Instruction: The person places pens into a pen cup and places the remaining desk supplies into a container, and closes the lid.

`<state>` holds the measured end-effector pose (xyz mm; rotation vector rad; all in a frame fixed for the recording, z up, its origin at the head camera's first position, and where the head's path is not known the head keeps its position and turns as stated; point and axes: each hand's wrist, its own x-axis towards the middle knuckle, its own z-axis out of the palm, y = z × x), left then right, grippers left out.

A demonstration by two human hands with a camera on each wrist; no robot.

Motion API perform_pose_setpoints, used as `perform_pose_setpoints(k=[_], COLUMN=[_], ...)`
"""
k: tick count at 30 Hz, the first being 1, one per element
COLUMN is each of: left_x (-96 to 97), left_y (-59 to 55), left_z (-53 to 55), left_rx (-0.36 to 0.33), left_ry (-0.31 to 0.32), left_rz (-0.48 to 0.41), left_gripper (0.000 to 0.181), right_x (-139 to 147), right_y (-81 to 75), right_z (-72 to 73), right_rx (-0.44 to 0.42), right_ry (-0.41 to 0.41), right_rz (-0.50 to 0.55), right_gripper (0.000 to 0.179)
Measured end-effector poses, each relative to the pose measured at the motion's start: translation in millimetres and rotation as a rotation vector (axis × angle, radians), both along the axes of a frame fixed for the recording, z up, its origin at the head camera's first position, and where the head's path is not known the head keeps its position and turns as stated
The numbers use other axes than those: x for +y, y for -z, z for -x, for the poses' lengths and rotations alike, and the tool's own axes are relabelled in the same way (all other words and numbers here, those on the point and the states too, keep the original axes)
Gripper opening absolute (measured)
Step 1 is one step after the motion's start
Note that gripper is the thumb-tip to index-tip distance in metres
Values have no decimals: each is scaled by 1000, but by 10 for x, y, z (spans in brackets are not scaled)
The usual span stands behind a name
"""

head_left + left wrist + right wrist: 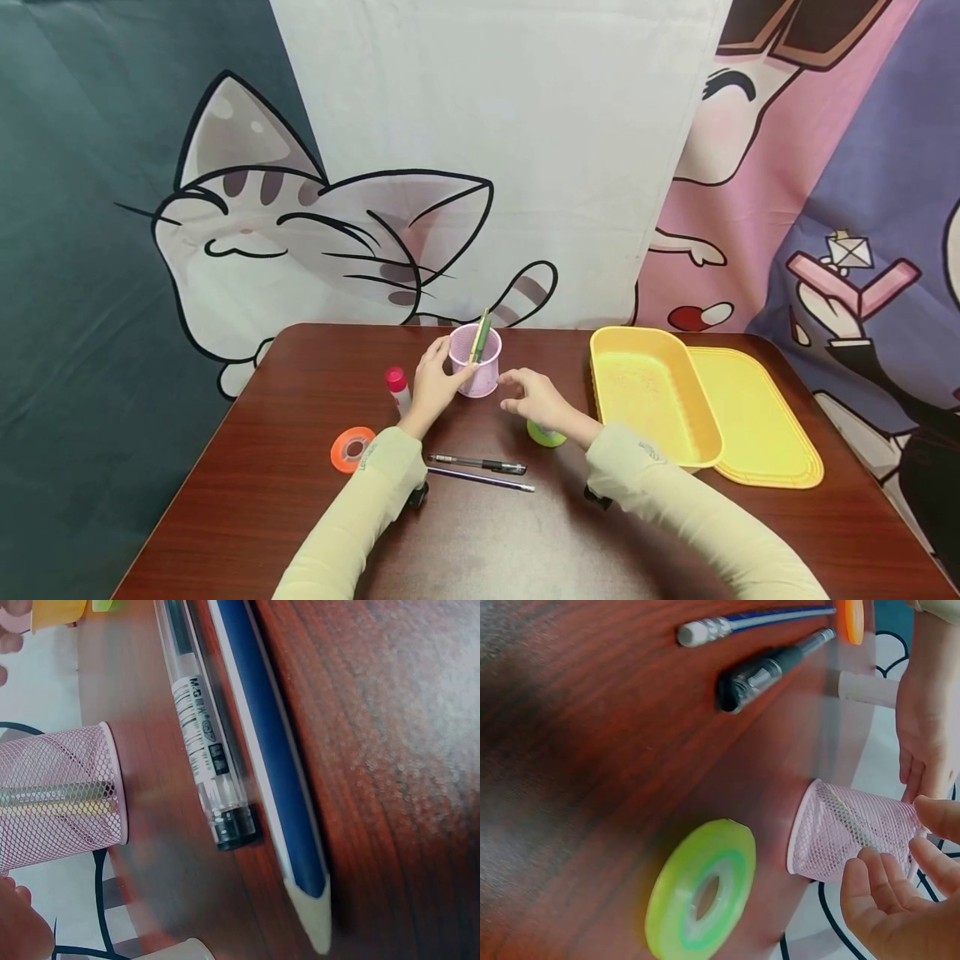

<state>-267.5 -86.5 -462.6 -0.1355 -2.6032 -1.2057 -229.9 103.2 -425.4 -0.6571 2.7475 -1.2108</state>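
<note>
A pink mesh pen cup [483, 384] stands upright near the table's far edge, with a slim green item and a yellow one [477, 340] leaning in it. My left hand [433, 385] holds the cup at its left side, thumb across the front and fingers by the rim. Just right of the cup, my right hand [537, 397] has loosely bent fingers and nothing in them; its fingertips point at the cup. Below that hand lies a roll of green tape [671, 907], partly hidden by it in the head view.
A glue stick [397, 387] with a red cap stands left of my left hand, near an orange tape roll [342, 451]. A black pen [480, 463] and a blue-striped pencil [483, 478] lie in front. On the right are a yellow box [645, 400] and its lid [757, 417].
</note>
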Motion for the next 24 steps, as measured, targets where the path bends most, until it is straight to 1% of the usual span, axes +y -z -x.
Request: perform_pose_setpoints(k=[7, 14, 21, 24], left_x=[-1, -2, 0, 2], left_y=[4, 8, -1, -4], left_z=[10, 6, 3, -1], left_rx=[8, 20, 25, 22], left_ry=[0, 3, 1, 1], left_rz=[0, -3, -10, -6], left_gripper=[74, 73, 72, 73], right_x=[19, 28, 37, 47], right_y=[168, 254, 328, 352], right_z=[-33, -99, -152, -173], right_rx=[-24, -40, -54, -90], right_ry=[-48, -61, -153, -194], right_rz=[-25, -129, -149, -122], right_gripper=[31, 30, 28, 27])
